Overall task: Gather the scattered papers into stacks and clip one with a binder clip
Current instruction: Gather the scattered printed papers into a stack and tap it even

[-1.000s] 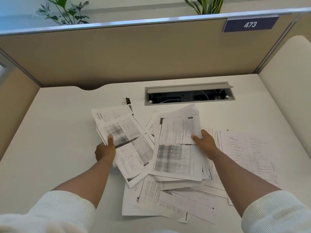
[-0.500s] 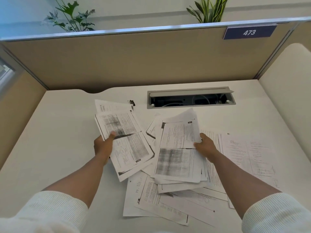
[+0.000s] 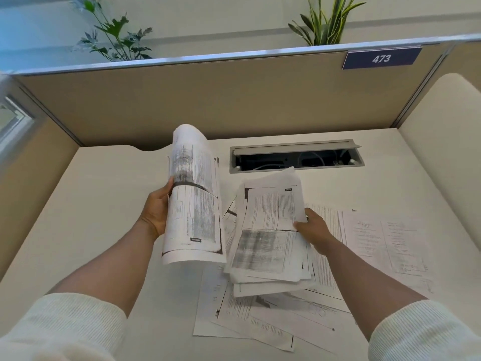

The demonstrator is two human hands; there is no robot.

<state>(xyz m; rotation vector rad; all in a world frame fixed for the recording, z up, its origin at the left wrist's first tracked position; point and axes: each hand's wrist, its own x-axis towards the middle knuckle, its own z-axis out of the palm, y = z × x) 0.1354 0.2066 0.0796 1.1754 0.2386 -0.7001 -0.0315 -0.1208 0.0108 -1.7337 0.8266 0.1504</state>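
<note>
My left hand [image 3: 156, 212] grips a bundle of printed papers [image 3: 194, 204] by its left edge, lifted off the desk and stood nearly upright, its top curling over. My right hand [image 3: 313, 227] holds the right edge of a second bundle of printed sheets [image 3: 270, 230], raised slightly above the pile. More loose papers [image 3: 250, 316] lie flat on the white desk below and to the right [image 3: 385, 238]. The binder clip is hidden behind the raised left bundle.
A grey cable tray [image 3: 295, 157] with its lid open is sunk into the white desk [image 3: 99, 204] at the back. Beige partition walls [image 3: 208, 100] close the desk at the back and left. A white curved panel [image 3: 447, 126] stands at the right.
My left hand has lifted its bundle off the desk and tipped it upright, covering the binder clip. My right hand has raised its bundle a little. The camera has tilted lower.
</note>
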